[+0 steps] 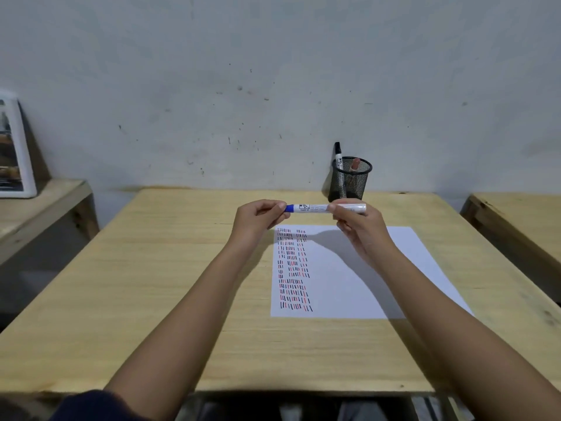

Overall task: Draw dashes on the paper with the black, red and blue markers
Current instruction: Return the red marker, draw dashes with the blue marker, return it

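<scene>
While a white-framed picture (13, 148) leans against the grey wall on a low wooden side table (45, 202) at the far left, the main scene sits on the pale wooden desk (170, 268) in the middle. Above that desk, the left hand (258, 218) is raised with its fingers curled shut around the blue cap end of a white-barrelled blue marker (315, 207), the cap's tip hidden inside the pinch of thumb and forefinger. This marker lies level in the air, running straight across from one hand to the other, well clear of the desk surface. Its printed label shows in the bare stretch between the two hands. At its other end, the right hand (358, 226) grips the barrel, thumb beneath and fingers wrapped over the top, with a short length of white barrel poking out past the knuckles.

Below the hands, a white sheet of paper (409, 268) lies flat on the desk, its left part filled with rows of short black and red dashes (293, 268); the rest is blank, crossed by the shadow of the right forearm. Behind the right hand, near the desk's far edge by the wall, stands a black wire-mesh pen cup (350, 180) holding a black-capped marker (338, 154) upright and a red-capped marker (355, 164) that leans lower inside. Another wooden table (522, 220) edges in at the far right.
</scene>
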